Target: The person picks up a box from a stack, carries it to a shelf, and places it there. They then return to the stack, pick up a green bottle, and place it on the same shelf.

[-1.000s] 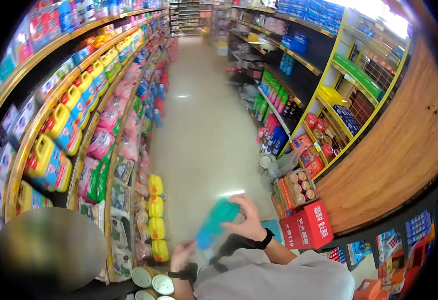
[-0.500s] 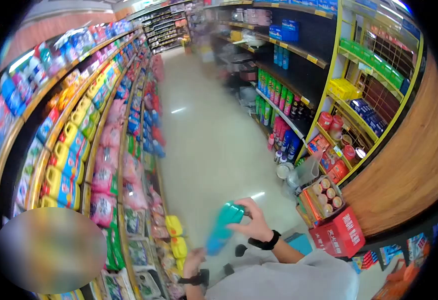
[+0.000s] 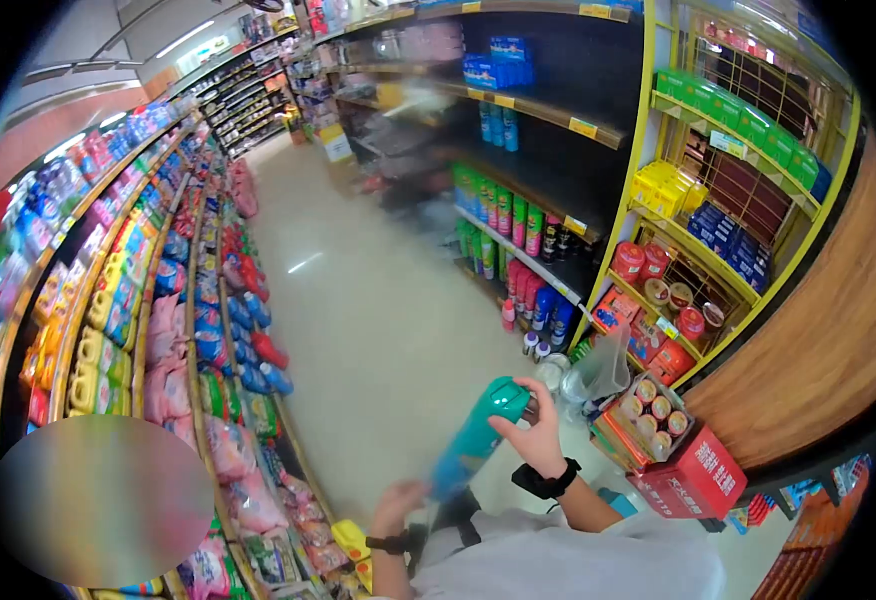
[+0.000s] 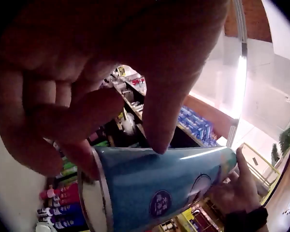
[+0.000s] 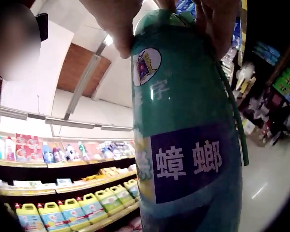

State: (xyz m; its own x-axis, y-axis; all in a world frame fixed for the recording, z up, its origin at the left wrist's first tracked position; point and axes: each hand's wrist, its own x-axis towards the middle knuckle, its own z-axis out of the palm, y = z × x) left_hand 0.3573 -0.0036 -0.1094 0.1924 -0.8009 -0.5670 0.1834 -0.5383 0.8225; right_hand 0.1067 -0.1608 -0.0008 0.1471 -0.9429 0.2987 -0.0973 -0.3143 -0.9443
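Observation:
A teal-green cockroach spray can (image 3: 476,432) is held at a tilt in front of the body, its cap end up and to the right. My right hand (image 3: 536,436) grips it around the cap, thumb on one side and fingers on the other. At the lower end, my left hand (image 3: 396,508) pinches the base. The left wrist view has the left thumb on the can's blue side (image 4: 150,183) and a finger at its metal rim. Large white characters on a dark label fill the front of the can (image 5: 188,159) in the right wrist view.
On the left run long shelves of yellow jugs (image 3: 98,370) and pink bags (image 3: 248,495). To the right stand a yellow wire rack (image 3: 648,130) and shelves with spray cans (image 3: 518,220). A red box (image 3: 693,475) sits near my right arm. Between them stretches the aisle floor (image 3: 348,330).
The head view has turned to the right and up, bringing more of the right shelves into sight. Both hands stay on the spray can, which now appears slightly higher and farther right.

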